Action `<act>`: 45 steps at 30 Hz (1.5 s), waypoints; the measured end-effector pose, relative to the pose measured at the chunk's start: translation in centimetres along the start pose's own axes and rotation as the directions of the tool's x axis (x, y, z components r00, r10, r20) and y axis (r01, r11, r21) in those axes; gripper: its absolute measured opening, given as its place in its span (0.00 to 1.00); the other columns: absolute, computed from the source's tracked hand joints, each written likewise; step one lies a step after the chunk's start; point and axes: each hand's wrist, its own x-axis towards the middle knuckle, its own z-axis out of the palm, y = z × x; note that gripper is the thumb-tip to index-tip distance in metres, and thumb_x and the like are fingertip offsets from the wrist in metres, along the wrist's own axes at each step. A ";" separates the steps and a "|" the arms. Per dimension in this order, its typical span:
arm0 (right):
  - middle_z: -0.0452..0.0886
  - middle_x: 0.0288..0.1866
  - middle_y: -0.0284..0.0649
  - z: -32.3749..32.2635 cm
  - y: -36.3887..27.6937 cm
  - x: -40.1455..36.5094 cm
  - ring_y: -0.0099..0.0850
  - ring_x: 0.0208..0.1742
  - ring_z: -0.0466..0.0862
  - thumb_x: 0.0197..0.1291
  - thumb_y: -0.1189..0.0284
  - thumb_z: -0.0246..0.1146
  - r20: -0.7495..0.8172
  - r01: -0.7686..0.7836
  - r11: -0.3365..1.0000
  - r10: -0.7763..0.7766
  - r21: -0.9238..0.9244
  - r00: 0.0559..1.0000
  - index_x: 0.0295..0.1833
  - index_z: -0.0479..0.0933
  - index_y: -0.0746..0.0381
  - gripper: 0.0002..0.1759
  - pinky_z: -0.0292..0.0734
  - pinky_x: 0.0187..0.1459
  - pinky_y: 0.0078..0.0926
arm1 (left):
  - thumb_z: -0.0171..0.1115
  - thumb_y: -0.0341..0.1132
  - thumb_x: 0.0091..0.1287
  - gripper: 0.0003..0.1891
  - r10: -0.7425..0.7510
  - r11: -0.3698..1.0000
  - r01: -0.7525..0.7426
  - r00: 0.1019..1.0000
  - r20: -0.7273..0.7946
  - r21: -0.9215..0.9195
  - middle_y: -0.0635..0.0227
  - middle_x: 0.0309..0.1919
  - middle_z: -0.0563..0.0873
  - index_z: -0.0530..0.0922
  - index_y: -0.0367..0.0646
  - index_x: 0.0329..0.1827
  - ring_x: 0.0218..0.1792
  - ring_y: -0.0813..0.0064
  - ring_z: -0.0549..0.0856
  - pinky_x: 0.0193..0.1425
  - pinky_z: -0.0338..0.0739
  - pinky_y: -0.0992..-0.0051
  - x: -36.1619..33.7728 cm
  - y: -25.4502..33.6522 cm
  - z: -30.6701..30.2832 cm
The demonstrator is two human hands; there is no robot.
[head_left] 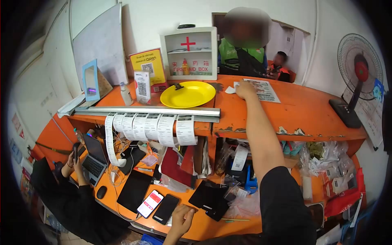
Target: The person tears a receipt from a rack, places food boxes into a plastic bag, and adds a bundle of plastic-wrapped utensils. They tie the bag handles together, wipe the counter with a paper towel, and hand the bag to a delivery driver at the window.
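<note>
My right hand (246, 90) reaches far forward onto the orange counter (302, 112). It is over the left edge of a printed sheet (267, 92), and a small white paper slip (230, 90) lies just left of it. The back of that hand hides its fingertips, so I cannot see any grip. Down at the lower desk, my left hand (183, 219) is closed with fingers curled, and no object shows in it. Beside it lie a black phone (166, 209) and a phone with a lit red and white screen (150, 203).
A yellow plate (188, 94), first aid box (190, 53) and fan (359, 69) stand on the counter. Printed receipts (163, 130) hang from a metal rail (147, 111). At left, a person in black (61, 192) holds a phone near a laptop (94, 163). Someone in a green vest (241, 57) stands across.
</note>
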 end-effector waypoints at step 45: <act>0.70 0.56 0.48 14.3 13.1 -72.8 0.40 0.60 0.68 0.63 0.60 0.51 0.733 -0.764 0.494 0.315 0.416 0.603 0.56 0.69 0.60 0.21 0.64 0.57 0.35 | 0.47 0.30 0.66 0.13 0.487 0.850 -0.133 0.567 0.665 -0.509 0.62 0.24 0.79 0.76 0.33 0.27 0.29 0.72 0.77 0.36 0.68 0.75 2.3 6.0 13.4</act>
